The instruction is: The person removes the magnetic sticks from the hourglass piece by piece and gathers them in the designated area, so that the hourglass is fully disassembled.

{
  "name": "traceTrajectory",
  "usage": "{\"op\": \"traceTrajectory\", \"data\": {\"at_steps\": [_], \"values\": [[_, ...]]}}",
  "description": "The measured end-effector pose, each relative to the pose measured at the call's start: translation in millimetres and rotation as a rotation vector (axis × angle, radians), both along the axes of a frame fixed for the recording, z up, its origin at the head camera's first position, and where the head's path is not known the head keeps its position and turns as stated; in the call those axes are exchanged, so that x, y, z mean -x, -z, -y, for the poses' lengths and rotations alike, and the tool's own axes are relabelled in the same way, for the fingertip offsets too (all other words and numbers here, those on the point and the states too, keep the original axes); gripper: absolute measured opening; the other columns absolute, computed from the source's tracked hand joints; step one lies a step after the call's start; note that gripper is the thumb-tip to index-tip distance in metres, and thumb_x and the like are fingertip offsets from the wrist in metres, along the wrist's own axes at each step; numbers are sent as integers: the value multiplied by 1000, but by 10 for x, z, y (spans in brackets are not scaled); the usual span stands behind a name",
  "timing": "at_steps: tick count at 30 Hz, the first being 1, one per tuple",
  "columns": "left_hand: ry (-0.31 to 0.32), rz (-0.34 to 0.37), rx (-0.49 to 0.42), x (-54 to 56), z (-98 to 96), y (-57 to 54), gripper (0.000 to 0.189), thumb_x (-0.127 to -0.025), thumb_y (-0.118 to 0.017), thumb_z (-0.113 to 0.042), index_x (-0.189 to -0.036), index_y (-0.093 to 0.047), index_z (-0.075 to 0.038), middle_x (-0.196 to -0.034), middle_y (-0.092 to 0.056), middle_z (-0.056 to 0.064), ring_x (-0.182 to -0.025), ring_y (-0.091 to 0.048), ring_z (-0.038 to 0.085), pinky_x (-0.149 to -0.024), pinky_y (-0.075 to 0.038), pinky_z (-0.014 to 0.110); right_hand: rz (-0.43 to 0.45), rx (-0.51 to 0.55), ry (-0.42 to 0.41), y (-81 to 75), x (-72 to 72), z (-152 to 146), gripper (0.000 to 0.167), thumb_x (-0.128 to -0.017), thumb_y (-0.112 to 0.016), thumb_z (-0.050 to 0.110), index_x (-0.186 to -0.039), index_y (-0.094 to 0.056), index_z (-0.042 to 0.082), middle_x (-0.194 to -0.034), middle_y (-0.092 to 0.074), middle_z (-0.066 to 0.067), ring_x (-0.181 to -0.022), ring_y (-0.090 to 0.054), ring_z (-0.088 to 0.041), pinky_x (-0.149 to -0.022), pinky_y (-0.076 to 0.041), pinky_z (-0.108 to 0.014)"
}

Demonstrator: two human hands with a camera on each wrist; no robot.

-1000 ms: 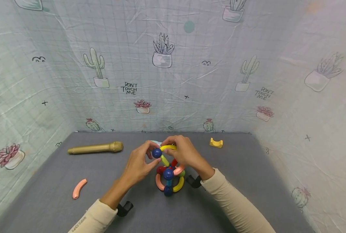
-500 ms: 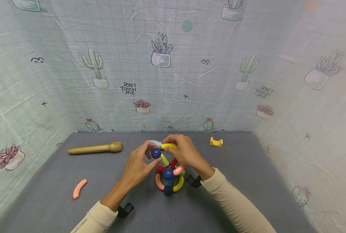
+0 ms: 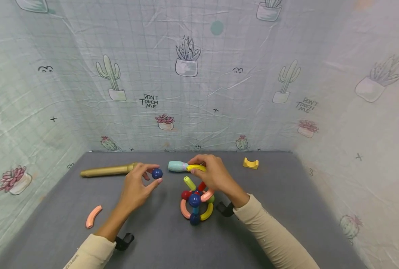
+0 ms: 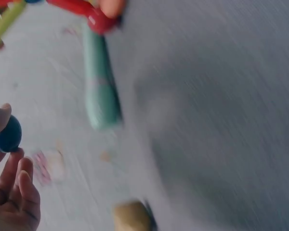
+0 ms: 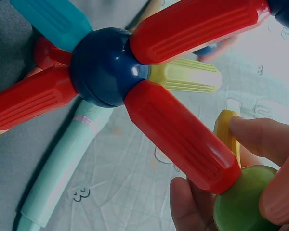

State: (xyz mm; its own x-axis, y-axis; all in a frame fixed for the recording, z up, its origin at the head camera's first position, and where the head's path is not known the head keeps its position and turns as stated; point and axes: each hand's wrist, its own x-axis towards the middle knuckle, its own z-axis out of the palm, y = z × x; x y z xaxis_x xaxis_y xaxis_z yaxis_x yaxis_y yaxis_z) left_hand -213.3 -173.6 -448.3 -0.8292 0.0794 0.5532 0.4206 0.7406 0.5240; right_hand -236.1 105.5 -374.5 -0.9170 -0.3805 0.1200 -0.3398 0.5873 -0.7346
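Note:
My left hand (image 3: 133,188) pinches a dark blue ball (image 3: 157,173) between thumb and fingers, apart from and left of the ball-and-rod construction (image 3: 195,210). My right hand (image 3: 212,172) holds a yellow curved rod (image 3: 197,167) above that construction. Close up in the right wrist view, a green ball (image 5: 241,199) sits against its fingers, at the end of a red rod (image 5: 183,137). A pale lime rod (image 3: 189,183) sticks up from the construction with a bare end. Red, blue and green balls join its straight and curved rods.
Behind the construction lies a mint-green cylinder (image 3: 177,166) with a pink band. A gold toy microphone (image 3: 107,171) lies at the back left, a pink curved rod (image 3: 93,216) at the left. At the back right is a yellow notched block (image 3: 251,163).
My left hand has moved left with the blue ball, away from the lime rod and the yellow rod. My right hand has stayed almost where it was, still holding the yellow rod.

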Motion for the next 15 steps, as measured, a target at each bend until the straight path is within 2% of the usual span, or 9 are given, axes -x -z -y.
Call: {"op": "traceTrajectory", "data": {"at_steps": [3, 6, 11, 15], "values": [[-18, 14, 29, 57, 214, 75, 44, -84, -92, -15, -123, -73, -10, -102, -70, 8, -79, -60, 21, -72, -46, 34, 6, 3, 5, 5, -2, -5, 23, -100, -75, 16, -123, -78, 17, -120, -76, 4, -104, -69, -18, -91, -59, -40], [-47, 72, 57, 103, 420, 120, 43, -86, -91, -14, -123, -70, -7, -103, -74, 11, -81, -63, 22, -74, -49, 37, 9, 8, 7, 8, -2, -6, 22, -101, -75, 16, -123, -78, 18, -121, -76, 5, -107, -69, -19, -94, -58, -43], [-99, 223, 125, 166, 714, 116, 40, -88, -88, -14, -122, -69, -4, -108, -77, 18, -86, -70, 30, -77, -55, 47, 5, 18, 8, 22, 1, -13, 22, -101, -74, 15, -122, -78, 20, -122, -76, 6, -109, -69, -20, -97, -57, -45], [-106, 335, 191, 219, 861, 94, 35, -88, -87, -16, -117, -70, -6, -108, -78, 20, -90, -72, 35, -79, -53, 54, 2, 19, 15, 26, 1, -19, 21, -101, -74, 15, -121, -78, 22, -121, -76, 7, -107, -68, -19, -95, -58, -44]]}}
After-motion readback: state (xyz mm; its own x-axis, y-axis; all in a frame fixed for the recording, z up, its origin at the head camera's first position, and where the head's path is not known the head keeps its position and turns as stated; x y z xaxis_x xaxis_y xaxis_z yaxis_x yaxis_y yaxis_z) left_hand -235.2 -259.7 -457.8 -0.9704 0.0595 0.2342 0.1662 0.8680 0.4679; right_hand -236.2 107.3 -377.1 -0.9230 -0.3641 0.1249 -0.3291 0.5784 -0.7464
